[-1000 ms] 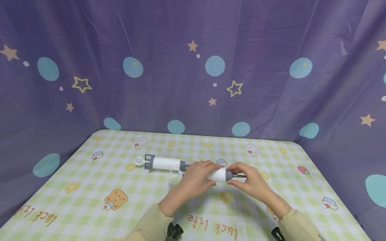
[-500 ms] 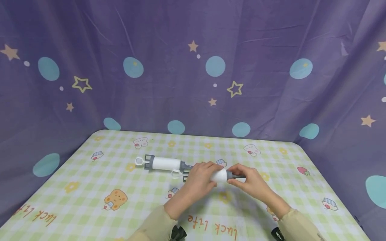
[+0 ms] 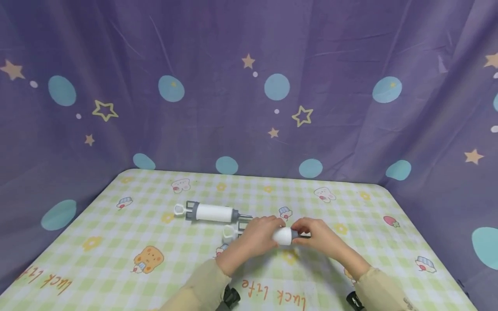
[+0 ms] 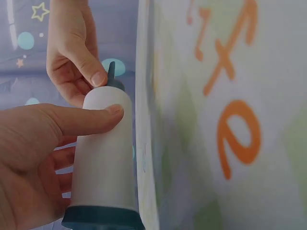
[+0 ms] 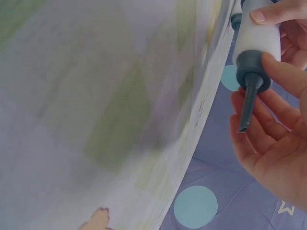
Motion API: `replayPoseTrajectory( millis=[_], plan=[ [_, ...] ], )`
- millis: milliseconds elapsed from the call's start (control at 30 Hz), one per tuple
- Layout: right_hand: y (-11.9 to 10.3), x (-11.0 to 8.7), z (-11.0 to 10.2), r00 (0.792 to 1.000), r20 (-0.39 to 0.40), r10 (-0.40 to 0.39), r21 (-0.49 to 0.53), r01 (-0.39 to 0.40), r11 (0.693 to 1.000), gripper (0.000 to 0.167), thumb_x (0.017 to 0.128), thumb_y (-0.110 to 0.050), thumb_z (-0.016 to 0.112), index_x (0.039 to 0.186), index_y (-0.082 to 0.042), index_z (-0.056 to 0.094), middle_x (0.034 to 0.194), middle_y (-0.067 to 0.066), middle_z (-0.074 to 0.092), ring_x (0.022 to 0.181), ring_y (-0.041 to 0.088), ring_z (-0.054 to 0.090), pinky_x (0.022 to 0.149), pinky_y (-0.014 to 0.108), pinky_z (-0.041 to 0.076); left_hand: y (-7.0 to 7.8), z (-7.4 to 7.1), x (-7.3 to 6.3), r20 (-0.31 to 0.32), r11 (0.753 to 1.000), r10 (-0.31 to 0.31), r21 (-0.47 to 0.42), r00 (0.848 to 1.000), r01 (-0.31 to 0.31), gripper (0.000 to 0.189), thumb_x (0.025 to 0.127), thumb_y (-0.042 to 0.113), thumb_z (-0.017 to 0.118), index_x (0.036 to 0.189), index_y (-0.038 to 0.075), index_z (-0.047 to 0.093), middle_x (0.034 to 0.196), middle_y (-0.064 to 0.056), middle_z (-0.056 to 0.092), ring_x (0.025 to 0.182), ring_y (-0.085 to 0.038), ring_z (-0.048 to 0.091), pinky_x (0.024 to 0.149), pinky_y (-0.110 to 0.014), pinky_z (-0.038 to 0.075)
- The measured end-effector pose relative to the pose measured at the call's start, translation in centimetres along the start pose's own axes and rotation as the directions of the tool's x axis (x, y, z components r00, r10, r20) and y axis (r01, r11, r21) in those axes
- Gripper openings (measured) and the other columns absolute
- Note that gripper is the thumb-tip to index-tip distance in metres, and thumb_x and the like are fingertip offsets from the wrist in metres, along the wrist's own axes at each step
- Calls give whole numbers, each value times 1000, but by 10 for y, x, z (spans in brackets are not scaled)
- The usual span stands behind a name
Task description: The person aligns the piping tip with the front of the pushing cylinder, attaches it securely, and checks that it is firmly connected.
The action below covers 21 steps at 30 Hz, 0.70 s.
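My left hand [image 3: 258, 236] grips the white barrel of a large syringe-like tool [image 4: 103, 148], thumb across it and fingers behind. A grey collar and thin grey nozzle point right, and a pale ring handle [image 3: 228, 233] sticks out on the left. My right hand [image 3: 320, 237] pinches the grey collar [image 5: 252, 64] at the nozzle's base, thumb on one side and fingers on the other. Just beyond, a second tool of the same kind [image 3: 215, 213] lies on the table, its nozzle tip close to my left hand. Part of the held barrel is hidden by that hand.
A green-and-white checked cloth [image 3: 186, 276] with printed figures covers the table. Behind it hangs a purple curtain [image 3: 218, 112] with stars and blue spots. Dark wrist devices [image 3: 230, 298] sit by both sleeves.
Both hands have brought the held tool slightly nearer to me. Its ring handle and grey frame now show more, to the left of my left hand. The second tool stays put.
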State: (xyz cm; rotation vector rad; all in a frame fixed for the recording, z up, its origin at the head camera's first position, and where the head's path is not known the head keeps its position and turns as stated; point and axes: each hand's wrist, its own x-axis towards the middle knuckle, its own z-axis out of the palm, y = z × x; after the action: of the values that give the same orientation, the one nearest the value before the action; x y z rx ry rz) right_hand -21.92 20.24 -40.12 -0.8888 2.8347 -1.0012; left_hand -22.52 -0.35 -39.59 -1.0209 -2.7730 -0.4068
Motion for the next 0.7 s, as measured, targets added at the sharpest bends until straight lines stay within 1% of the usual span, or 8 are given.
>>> replayPoseTrajectory(
  millis=[133, 333, 500, 600, 700],
  plan=[
    [-1, 1, 1, 999, 40, 35, -5, -35, 999, 25, 78, -21, 71, 100, -10, 64, 97, 0, 65, 83, 13, 62, 71, 28, 52, 0, 3, 1, 50, 1000, -9, -18, 999, 9, 49, 62, 24, 81, 106, 18, 62, 96, 4, 64, 80, -12, 60, 65, -24, 45],
    [1, 1, 4, 995, 75, 59, 0, -59, 998, 23, 78, -14, 70, 100, -9, 63, 96, 2, 65, 83, 14, 63, 70, 24, 51, -1, 9, 2, 80, 998, -18, -55, 997, 22, 47, 62, 23, 81, 105, 18, 62, 96, 3, 64, 81, -12, 60, 68, -23, 45],
    [5, 0, 7, 993, 92, 67, 25, -70, 997, 23, 79, -13, 69, 100, -8, 62, 97, 3, 65, 86, 16, 64, 72, 26, 51, -1, 14, 4, 109, 998, -22, -49, 994, 28, 47, 63, 23, 80, 106, 18, 62, 96, 2, 64, 80, -12, 59, 68, -23, 45],
    [6, -1, 6, 994, 98, 54, 35, -57, 998, 25, 79, -14, 69, 101, -6, 62, 98, 6, 65, 85, 18, 64, 71, 27, 52, 0, 14, 5, 112, 999, -26, -37, 993, 30, 47, 63, 22, 79, 107, 17, 62, 94, 2, 63, 78, -12, 59, 67, -23, 44],
    [8, -1, 4, 992, 116, 48, 20, -51, 998, 27, 79, -14, 69, 103, -5, 61, 99, 7, 65, 84, 19, 64, 71, 27, 52, 1, 15, 4, 117, 999, -31, -18, 993, 34, 47, 66, 25, 77, 109, 16, 61, 95, 1, 63, 77, -12, 58, 66, -24, 45]
  ],
)
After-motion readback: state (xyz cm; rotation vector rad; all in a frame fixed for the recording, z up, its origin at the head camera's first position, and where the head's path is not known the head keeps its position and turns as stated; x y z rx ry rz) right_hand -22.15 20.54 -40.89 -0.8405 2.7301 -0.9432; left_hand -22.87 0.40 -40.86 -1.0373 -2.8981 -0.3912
